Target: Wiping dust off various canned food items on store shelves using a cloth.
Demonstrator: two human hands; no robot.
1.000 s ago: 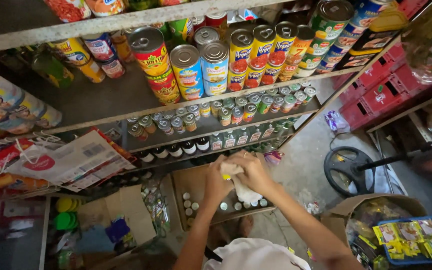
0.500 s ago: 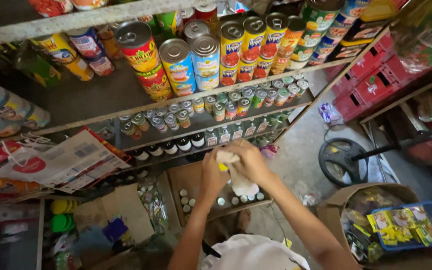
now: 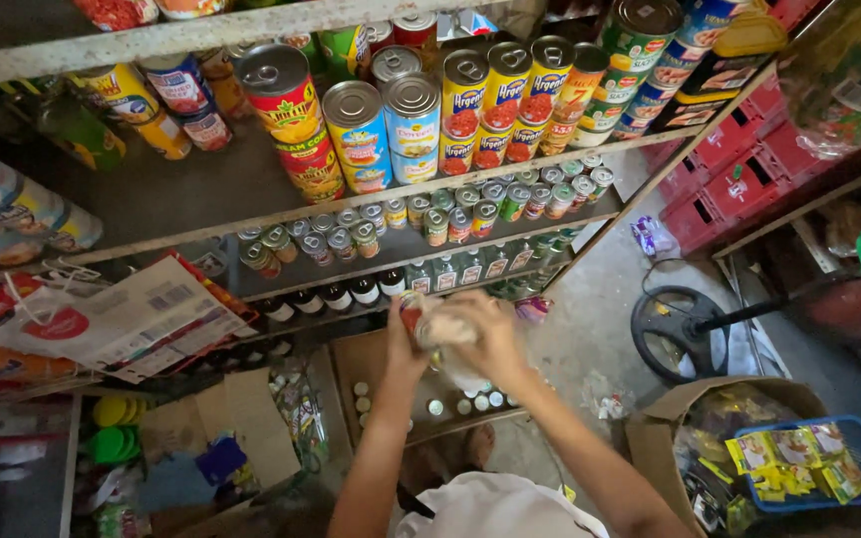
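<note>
hands met in front of the shelves: the left hand [image 3: 406, 334] gripped a small can [image 3: 413, 314] with a red-edged label, while the right hand [image 3: 490, 329] pressed a white cloth [image 3: 447, 329] against it, fingers curled around. both hovered above a cardboard box [image 3: 351, 364] of small cans on the floor, below the shelf of small tins [image 3: 421, 244].

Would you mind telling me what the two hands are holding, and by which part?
The left hand grips a small can around its side, while the right hand presses a pale cloth over it.
</note>
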